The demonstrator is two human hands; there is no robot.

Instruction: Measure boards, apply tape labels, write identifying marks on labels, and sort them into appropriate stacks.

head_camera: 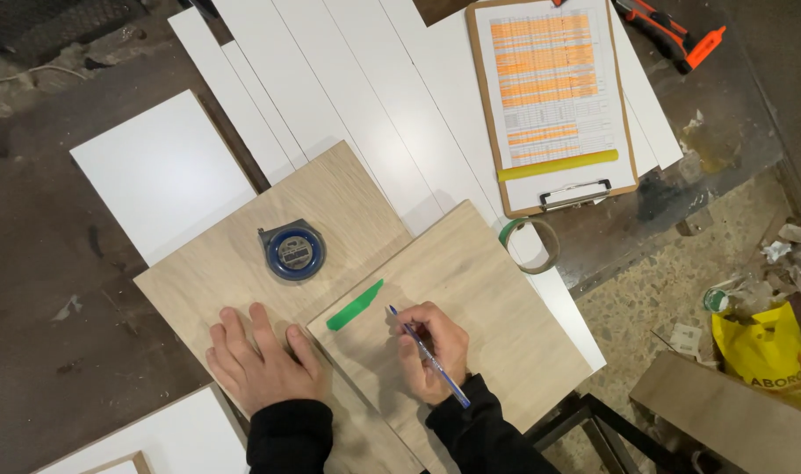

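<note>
Closest to the camera, the left hand (262, 362) lies flat, fingers spread, on the lower wood-look panel (242, 263). The right hand (433, 349) is pinched around a blue pen (429, 357), tip down on the upper wood-look panel (471, 307), right next to a strip of green tape (355, 305) stuck on it. A bit further up sits a round blue tape measure (292, 251). A roll of tape (530, 245) lies past the upper panel's far corner. White boards (348, 96) cover the desk behind, with a clipboard (552, 104) and an orange utility knife (673, 33) near the far right corner.
</note>
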